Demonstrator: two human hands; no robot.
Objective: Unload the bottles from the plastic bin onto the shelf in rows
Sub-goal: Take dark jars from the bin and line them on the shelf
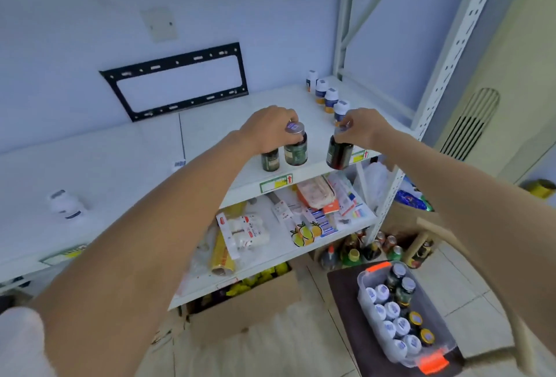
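Note:
My left hand (266, 129) grips the caps of two dark green bottles (296, 150) that stand on the white top shelf (228, 135) near its front edge. The smaller one (270, 160) sits partly under my palm. My right hand (361, 128) pinches the cap of a third dark bottle (339, 153), tilted and held just over the shelf's front edge. A row of several white bottles (331, 99) stands along the shelf's right side. The clear plastic bin (433, 349) with orange latches sits on the floor at lower right, holding several white and dark bottles.
A white bottle (64, 203) lies on its side at the shelf's left. The lower shelf (270, 256) holds packets and boxes. A cardboard box (240, 307) stands below it. Drink bottles (361, 250) crowd the floor beside the white upright post (445, 60).

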